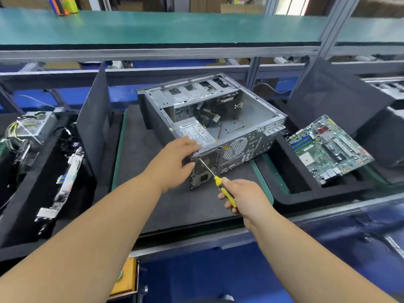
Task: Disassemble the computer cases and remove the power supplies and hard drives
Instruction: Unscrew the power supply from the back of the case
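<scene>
Nearest, the right hand [241, 196] curls its fingers around the smooth yellow plastic handle of a screwdriver [220, 182]; the thin steel shaft slants up and left, its tip against the top corner of the perforated grille at the case's rear panel. Just beyond, the left hand [175, 159] grips the near corner of the power supply [200, 136], fingers bent over its labelled top face and thumb against the mesh side below.

The power supply, a boxy grey metal unit with a white printed sticker and a black mains socket on its rear face, sits in the near-left corner of the computer case [236, 119]. The case lies on its side with the side panel off, a bare sheet-steel shell, dull and stamped with slots, a round honeycomb fan vent in its rear plate. Loose black and yellow wires trail across its floor. It rests on a dark, matte foam mat [144, 171] edged in green.

To the right, a green motherboard [328, 147] lies tilted in a black foam tray. To the left, a second silver power supply unit [36, 125] with bundled yellow cables sits in another tray. Farther back runs a teal shelf [153, 27] on grey metal framing.
</scene>
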A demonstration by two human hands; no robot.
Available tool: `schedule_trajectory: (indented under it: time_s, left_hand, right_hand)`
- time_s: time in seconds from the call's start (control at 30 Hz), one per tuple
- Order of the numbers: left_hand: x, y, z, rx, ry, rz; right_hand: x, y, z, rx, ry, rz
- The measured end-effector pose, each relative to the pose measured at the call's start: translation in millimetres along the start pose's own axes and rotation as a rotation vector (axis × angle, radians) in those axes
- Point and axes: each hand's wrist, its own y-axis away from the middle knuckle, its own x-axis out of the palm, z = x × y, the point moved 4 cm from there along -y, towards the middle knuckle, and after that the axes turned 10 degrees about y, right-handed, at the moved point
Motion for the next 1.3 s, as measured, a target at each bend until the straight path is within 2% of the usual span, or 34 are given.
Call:
schedule_trajectory:
  time_s: [0.07, 0.17, 0.37, 0.67, 0.83, 0.97, 1.13, 1.3]
  left_hand:
    - [1.2, 1.5, 0.5, 0.001, 0.023, -0.039]
    - [2.5, 0.3, -1.0, 0.002, 0.026, -0.082]
    - [1.5, -1.7, -5.8, -0.015, -0.007, -0.113]
    - [3.9, -1.4, -11.6, 0.003, -0.108, -0.106]
    - [3.6, -1.4, -12.0, 0.003, -0.121, -0.099]
    - [4.4, -1.6, -12.0, -0.011, -0.119, -0.102]
    - [4.4, -1.0, -12.0, -0.012, -0.108, -0.135]
    - [5.8, -1.9, -12.7, -0.004, -0.121, -0.178]
  right_hand:
    - [4.7, 3.0, 4.4, 0.11, -0.023, 0.031]
    - [12.0, 5.9, 6.1, 0.209, -0.188, 0.107]
    - [13.2, 4.9, 0.0, 0.237, -0.403, 0.228]
    - [9.0, 4.6, -3.1, 0.087, -0.354, 0.13]
    - [13.2, 10.0, -0.5, 0.093, -0.401, 0.158]
    - [12.8, 13.6, 2.2, 0.084, -0.289, 0.183]
    - [9.5, 9.3, 2.0, 0.029, -0.144, 0.119]
    - [6.0, 2.6, -1.3, -0.09, -0.106, 0.056]
